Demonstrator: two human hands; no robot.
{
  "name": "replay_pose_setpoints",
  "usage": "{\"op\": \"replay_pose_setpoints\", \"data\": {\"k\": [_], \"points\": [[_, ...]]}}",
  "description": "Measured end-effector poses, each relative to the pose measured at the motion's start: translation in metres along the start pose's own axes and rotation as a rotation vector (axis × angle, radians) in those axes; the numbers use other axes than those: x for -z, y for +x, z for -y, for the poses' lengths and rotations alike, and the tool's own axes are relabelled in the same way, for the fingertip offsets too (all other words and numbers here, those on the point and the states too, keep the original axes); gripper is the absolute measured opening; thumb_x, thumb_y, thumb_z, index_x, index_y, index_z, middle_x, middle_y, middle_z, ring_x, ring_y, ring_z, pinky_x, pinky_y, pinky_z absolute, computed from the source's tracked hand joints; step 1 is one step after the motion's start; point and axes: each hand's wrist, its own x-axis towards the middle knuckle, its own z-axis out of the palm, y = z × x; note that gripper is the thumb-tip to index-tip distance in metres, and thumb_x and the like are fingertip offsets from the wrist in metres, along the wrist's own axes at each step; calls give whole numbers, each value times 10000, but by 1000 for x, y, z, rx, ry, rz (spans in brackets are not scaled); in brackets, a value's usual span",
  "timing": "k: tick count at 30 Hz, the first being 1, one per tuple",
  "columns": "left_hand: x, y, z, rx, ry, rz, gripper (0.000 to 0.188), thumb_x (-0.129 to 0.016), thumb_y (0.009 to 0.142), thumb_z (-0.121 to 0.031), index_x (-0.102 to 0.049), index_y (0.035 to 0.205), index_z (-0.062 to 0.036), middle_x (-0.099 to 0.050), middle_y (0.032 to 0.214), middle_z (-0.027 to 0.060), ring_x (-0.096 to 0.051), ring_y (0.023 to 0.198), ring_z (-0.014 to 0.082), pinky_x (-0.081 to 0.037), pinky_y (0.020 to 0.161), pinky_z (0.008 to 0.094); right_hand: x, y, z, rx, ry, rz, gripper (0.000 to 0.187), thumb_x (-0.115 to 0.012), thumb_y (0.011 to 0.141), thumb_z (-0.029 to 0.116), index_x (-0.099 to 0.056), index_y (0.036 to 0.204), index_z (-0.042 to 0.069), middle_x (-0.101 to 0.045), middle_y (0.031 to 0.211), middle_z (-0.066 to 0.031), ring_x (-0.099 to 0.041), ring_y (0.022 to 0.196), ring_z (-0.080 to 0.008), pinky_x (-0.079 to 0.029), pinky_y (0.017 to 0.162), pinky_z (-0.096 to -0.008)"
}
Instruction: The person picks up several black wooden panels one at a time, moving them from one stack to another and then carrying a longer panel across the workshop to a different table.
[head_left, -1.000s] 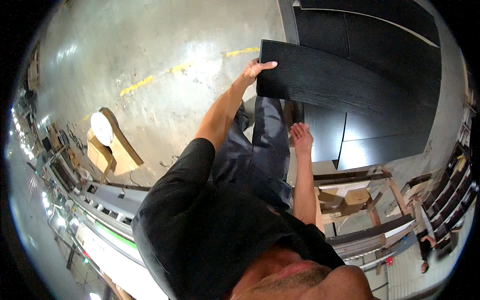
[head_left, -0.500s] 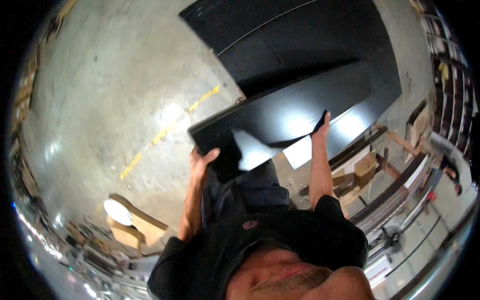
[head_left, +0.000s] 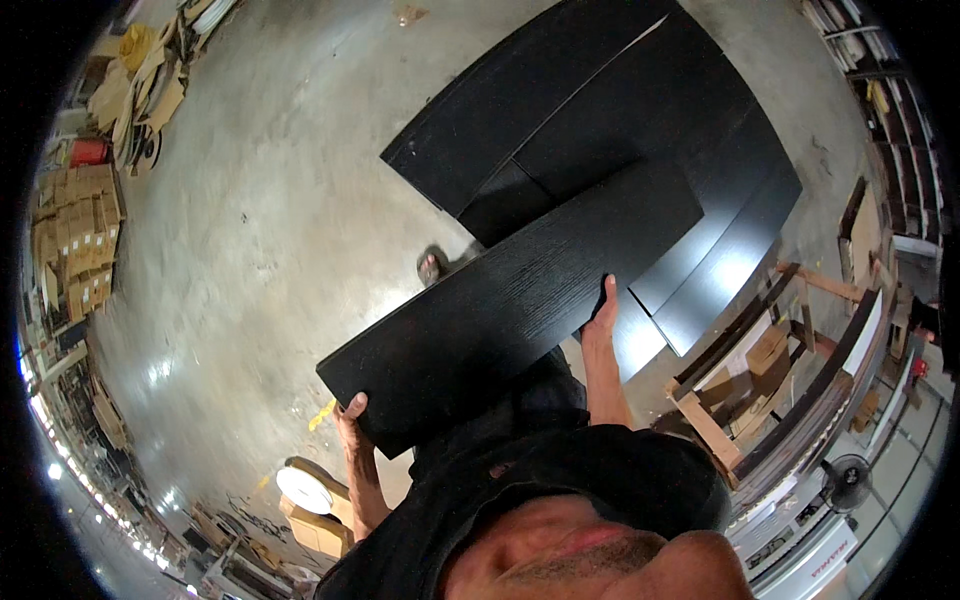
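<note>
A long black wood-grain board point(head_left: 510, 290) is held across in front of me, its near-left end by my body and its far end over other black boards. My left hand point(head_left: 350, 420) grips the board's left end, thumb on the upper face and fingers hidden beneath. My right hand point(head_left: 602, 312) holds the near long edge, thumb along the edge and the other fingers out of sight underneath. Beyond the held board lie several flat black panels point(head_left: 620, 100) side by side, with narrow gaps between them. One of my feet point(head_left: 430, 266) shows past the board's far edge.
A wooden frame point(head_left: 708, 430) with cardboard pieces point(head_left: 768, 358) inside stands at the right. Stacked cartons point(head_left: 85, 235) and loose cardboard are at the far left. Near my left arm sits a white round item point(head_left: 304, 490) on cardboard. A black fan point(head_left: 846, 482) is at lower right.
The held board has shifted left and nearer, and its broad face is turned more upward. Both hands keep hold and have moved left in the view. More of the flat panels shows.
</note>
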Motion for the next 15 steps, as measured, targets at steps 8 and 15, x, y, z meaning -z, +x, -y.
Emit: {"op": "replay_pose_setpoints", "data": {"k": [8,15], "points": [[-22,101,-53,13,-134,-55,658,-831,701,-314,-565,1218,-5,-622,1107,79,-593,1010,258,-446,939,415,-188,37,11,138,-137,94,598,-609,930,407,-518,1339,-20,-561,1329,-181,-521,1198,-347,-388,1035,-435],[-74,190,-88,-31,-170,56,713,-811,696,-321,-548,1267,17,-630,1188,127,-621,1029,292,-490,930,420,-311,116,5,49,-198,129,578,-639,903,414,-559,1291,-7,-569,1303,-171,-527,1176,-333,-397,1019,-431]]}}
